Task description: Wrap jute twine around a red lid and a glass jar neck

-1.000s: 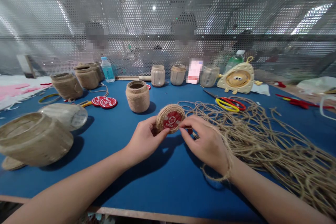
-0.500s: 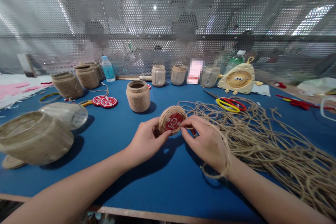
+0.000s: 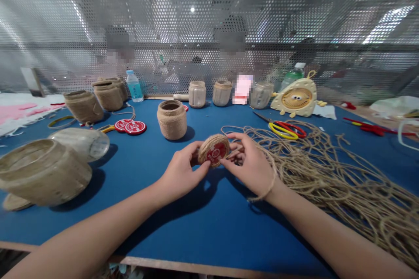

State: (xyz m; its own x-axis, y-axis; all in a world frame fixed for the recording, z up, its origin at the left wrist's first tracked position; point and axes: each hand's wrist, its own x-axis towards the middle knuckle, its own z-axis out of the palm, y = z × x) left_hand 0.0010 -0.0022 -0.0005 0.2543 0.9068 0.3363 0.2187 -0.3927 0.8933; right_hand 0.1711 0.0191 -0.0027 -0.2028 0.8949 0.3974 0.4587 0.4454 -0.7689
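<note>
Blue table (image 3: 196, 235): one, backed by one perforated metal screen (image 3: 157, 17).
Lid (image 3: 216, 150): one, red-faced and ringed with twine, raised above the tabletop between the two hands.
Left hand (image 3: 183, 166): grips the lid, thumb on the front, fingers behind.
Right hand (image 3: 250, 168): half curled, thumb at the lid's edge, one strand of twine (image 3: 234, 153) running into the fingers; how firmly they hold it, I cannot tell.
Twine heap (image 3: 330, 174): one, loose, right of the hands.
Scissors (image 3: 284, 130): one pair at the heap's far edge, one handle yellow, one red.
Wrapped jar (image 3: 172, 121): one just beyond the lid; three more wrapped jars (image 3: 84, 109) at far left.
Red discs (image 3: 135, 127): two overlapping at left, a third partly hidden behind the wrapped jar.
Back-row glass jars (image 3: 197, 96): three.
Bottles (image 3: 134, 87): two, one blue, one green.
Yellow fan (image 3: 296, 99): one.
</note>
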